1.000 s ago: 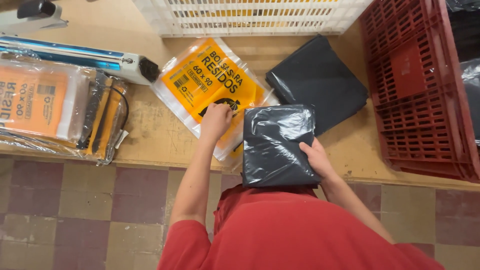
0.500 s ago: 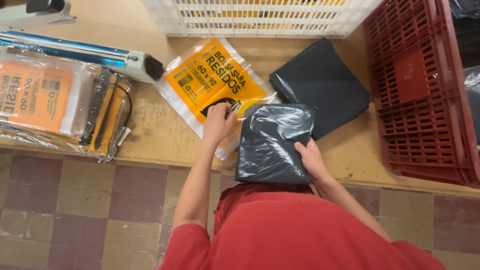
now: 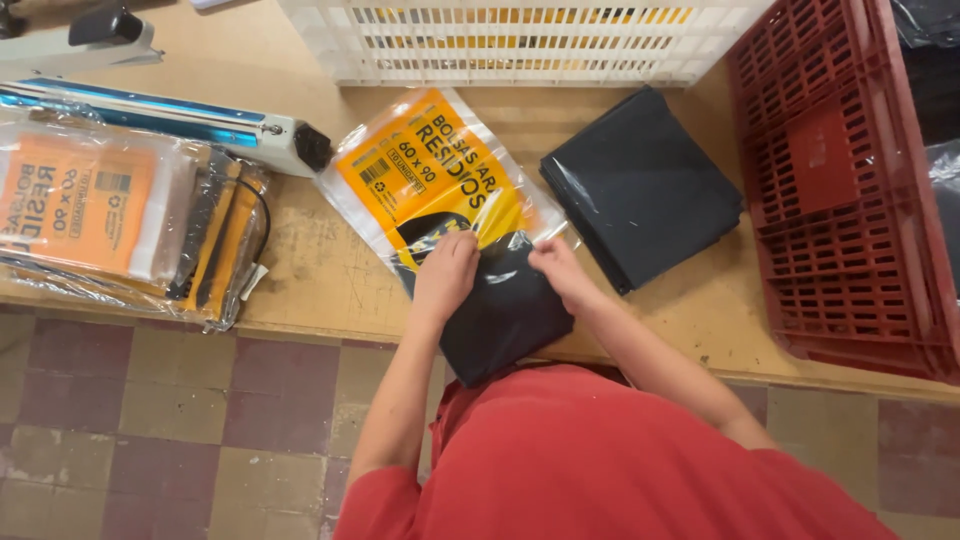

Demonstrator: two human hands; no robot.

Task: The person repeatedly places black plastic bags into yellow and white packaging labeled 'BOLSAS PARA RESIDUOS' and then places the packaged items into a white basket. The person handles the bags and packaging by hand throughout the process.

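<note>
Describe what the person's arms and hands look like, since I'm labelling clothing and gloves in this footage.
Both hands are bare: no gloves on the left hand or the right hand. No rings, watch or bracelets show. The forearms are uncovered too, and short red sleeves of a red top begin near the upper arms. No markings can be made out on the sleeves.

White crate (image 3: 520,45), red crate (image 3: 840,190), heat sealer (image 3: 180,120), stacked packets (image 3: 110,225).

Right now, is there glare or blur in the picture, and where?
Head view: sharp overall, evenly lit; glare on the clear plastic sleeve and the wrapped packets at left; soft sheen on the black folded bundle between left hand and right hand.
</note>
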